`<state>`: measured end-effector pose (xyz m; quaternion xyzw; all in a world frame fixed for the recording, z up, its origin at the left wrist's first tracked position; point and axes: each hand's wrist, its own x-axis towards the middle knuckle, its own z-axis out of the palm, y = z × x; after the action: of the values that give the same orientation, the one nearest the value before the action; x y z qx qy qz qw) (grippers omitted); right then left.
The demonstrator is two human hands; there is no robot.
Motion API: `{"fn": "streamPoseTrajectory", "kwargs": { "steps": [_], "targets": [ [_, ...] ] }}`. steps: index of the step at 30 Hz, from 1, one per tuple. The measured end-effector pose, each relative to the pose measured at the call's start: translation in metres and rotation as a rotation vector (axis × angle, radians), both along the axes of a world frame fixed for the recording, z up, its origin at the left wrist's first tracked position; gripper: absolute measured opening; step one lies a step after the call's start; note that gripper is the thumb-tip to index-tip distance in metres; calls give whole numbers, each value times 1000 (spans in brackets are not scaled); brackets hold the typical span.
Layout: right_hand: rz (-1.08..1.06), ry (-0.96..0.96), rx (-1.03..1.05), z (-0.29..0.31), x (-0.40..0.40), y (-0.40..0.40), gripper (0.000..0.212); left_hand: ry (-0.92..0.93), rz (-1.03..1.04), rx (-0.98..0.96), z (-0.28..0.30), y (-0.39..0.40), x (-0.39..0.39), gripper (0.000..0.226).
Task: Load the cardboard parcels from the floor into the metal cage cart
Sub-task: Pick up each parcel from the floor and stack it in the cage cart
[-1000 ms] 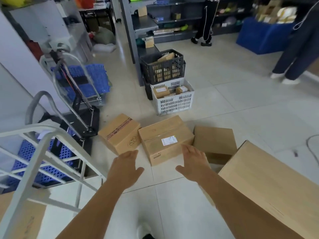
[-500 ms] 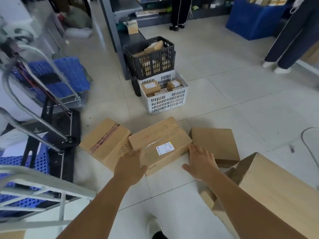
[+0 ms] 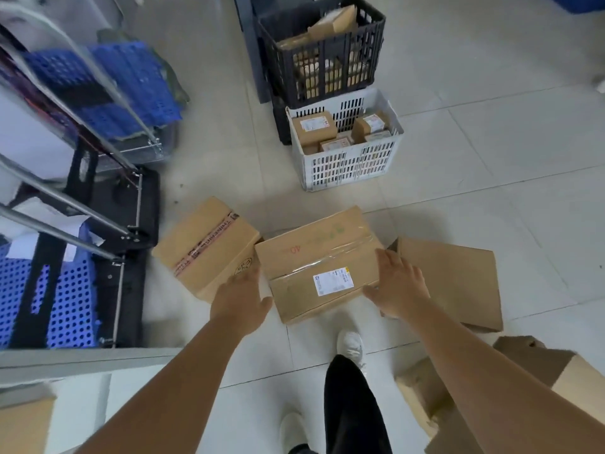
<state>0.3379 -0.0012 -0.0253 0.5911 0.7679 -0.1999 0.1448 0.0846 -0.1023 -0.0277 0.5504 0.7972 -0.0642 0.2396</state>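
A cardboard parcel with a white label (image 3: 314,260) lies on the floor in front of me. My left hand (image 3: 240,296) is at its left side and my right hand (image 3: 397,285) rests on its right edge, fingers straight. A parcel with printed tape (image 3: 203,247) sits just to the left, touching it. Another plain parcel (image 3: 455,280) lies to the right. The grey rail of the metal cage cart (image 3: 82,360) crosses the lower left, with a cardboard box (image 3: 24,421) below it.
A white crate (image 3: 347,165) of small parcels and a black crate (image 3: 322,50) stand behind the boxes. Folding trolleys with blue and black decks (image 3: 82,257) fill the left. More cardboard boxes (image 3: 556,381) sit at the lower right. My legs and shoes (image 3: 350,345) are below.
I have bent lower and nearer to the floor. Both hands have reached down from above the labelled parcel to its left and right sides.
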Motion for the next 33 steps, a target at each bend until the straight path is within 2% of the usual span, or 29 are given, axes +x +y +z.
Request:
{"fn": "streamPoseTrajectory", "kwargs": {
  "steps": [12, 21, 25, 27, 30, 33],
  "targets": [
    [14, -63, -168, -146, 11, 163, 78, -43, 255, -250, -134, 108, 1, 73],
    [-17, -113, -242, -295, 12, 219, 88, -141, 516, -298, -282, 136, -16, 76],
    [-74, -102, -263, -347, 12, 237, 93, -198, 674, -257, -341, 138, -27, 73],
    [-115, -93, -268, -369, 12, 243, 97, -218, 745, -229, -366, 137, -31, 67],
    [-191, -46, -261, -396, 14, 247, 105, -254, 846, -221, -395, 137, -32, 69],
    [-241, -34, -267, -411, 12, 247, 129, -337, 985, -156, -413, 138, -31, 79]
  ]
}}
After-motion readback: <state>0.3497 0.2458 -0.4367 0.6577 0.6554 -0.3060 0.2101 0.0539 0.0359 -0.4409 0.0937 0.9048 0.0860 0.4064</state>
